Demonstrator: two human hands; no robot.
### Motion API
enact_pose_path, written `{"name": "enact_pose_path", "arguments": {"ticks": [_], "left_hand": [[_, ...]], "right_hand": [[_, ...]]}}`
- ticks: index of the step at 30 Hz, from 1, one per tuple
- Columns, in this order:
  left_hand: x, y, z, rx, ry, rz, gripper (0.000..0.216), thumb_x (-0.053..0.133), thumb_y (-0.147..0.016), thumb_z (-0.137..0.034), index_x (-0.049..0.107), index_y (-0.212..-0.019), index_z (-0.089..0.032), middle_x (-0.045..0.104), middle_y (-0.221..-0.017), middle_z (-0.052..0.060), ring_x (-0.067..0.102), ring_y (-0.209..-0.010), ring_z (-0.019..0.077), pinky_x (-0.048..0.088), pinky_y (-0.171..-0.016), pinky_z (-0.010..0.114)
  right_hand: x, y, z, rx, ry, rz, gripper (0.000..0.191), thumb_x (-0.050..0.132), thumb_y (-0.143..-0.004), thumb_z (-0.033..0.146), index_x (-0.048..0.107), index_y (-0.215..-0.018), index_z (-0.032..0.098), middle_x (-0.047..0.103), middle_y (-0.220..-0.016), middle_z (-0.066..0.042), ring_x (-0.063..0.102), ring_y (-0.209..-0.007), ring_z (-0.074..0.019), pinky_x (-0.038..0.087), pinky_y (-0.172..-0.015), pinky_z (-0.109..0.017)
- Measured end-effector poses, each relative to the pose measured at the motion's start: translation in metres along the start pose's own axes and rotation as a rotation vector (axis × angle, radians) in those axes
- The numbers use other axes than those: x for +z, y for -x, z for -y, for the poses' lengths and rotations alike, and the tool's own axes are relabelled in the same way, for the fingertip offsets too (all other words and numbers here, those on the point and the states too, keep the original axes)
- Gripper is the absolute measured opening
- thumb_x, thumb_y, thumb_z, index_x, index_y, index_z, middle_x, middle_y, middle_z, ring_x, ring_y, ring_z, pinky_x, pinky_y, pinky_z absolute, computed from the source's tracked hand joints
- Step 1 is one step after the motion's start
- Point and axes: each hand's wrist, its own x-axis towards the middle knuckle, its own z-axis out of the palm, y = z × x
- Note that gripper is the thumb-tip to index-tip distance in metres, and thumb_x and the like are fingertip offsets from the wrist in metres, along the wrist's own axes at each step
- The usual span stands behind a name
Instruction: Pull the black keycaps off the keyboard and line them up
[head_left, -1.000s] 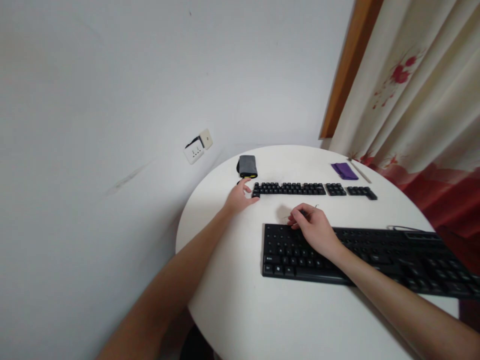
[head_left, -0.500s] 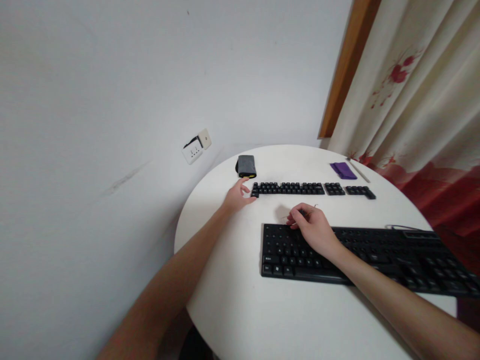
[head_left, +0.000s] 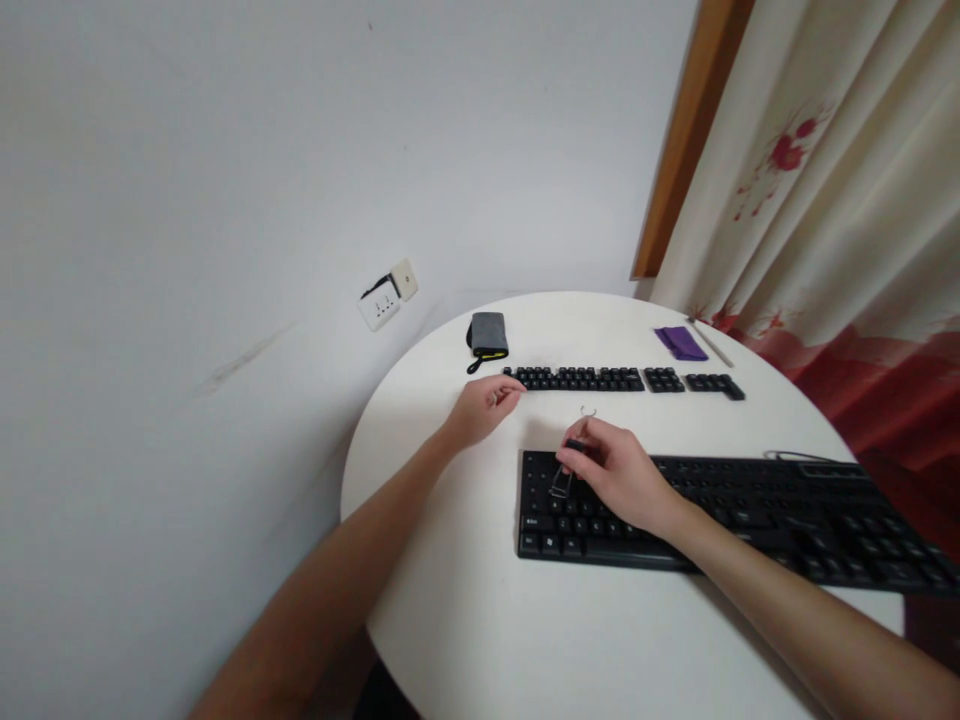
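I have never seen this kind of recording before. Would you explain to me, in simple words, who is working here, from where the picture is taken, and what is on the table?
There is no machine here: the arms are a person's own, with bare hands. The camera sits on the person's head, looking forward and down.

On the white table lies a black keyboard. Behind it are loose black keycaps in three groups, a grey pouch and a folded purple cloth.

The right hand holds a small wire tool over the keyboard. The left hand is at the keycaps' left end; whether it grips one is unclear.
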Motion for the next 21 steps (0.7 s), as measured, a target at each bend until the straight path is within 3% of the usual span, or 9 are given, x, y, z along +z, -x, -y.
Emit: {"name": "enact_pose_path", "arguments": {"ticks": [5,10,14,21], "left_hand": [[0.013,0.011,-0.020,0.184,0.010,0.283,0.022,0.057,-0.091,-0.031,0.074,-0.097,-0.019,0.071,-0.084,0.005,0.058,-0.070,0.0140,0.046,-0.067,0.027],[0.016,0.013,-0.026,0.177,0.025,0.383,0.022,0.056,-0.093,-0.031,0.075,-0.099,-0.021,0.071,-0.086,0.005,0.059,-0.071,0.0149,0.047,-0.067,0.028],[0.014,0.012,-0.026,0.207,0.023,0.362,0.022,0.055,-0.093,-0.030,0.075,-0.098,-0.021,0.070,-0.084,0.005,0.058,-0.068,0.0141,0.046,-0.067,0.028],[0.012,0.013,-0.027,0.203,0.031,0.415,0.023,0.054,-0.093,-0.031,0.075,-0.097,-0.020,0.069,-0.083,0.005,0.058,-0.070,0.0143,0.045,-0.068,0.027]], "right_hand": [[0.003,0.008,0.009,-0.070,0.164,0.138,0.019,0.062,-0.093,0.037,0.064,-0.083,0.022,0.062,-0.067,0.001,0.053,-0.060,-0.0149,0.040,-0.058,-0.027],[0.000,0.010,0.018,-0.222,0.277,0.368,0.019,0.063,-0.091,0.032,0.064,-0.075,0.021,0.059,-0.065,0.002,0.049,-0.058,-0.0136,0.036,-0.056,-0.026],[0.000,0.007,0.013,-0.187,0.338,0.235,0.021,0.058,-0.094,0.032,0.063,-0.076,0.021,0.063,-0.072,-0.001,0.054,-0.064,-0.0163,0.040,-0.064,-0.028],[0.005,0.002,-0.002,0.001,0.100,0.178,0.030,0.050,-0.098,0.039,0.055,-0.074,0.022,0.058,-0.066,0.002,0.053,-0.064,-0.0164,0.041,-0.065,-0.029]]}}
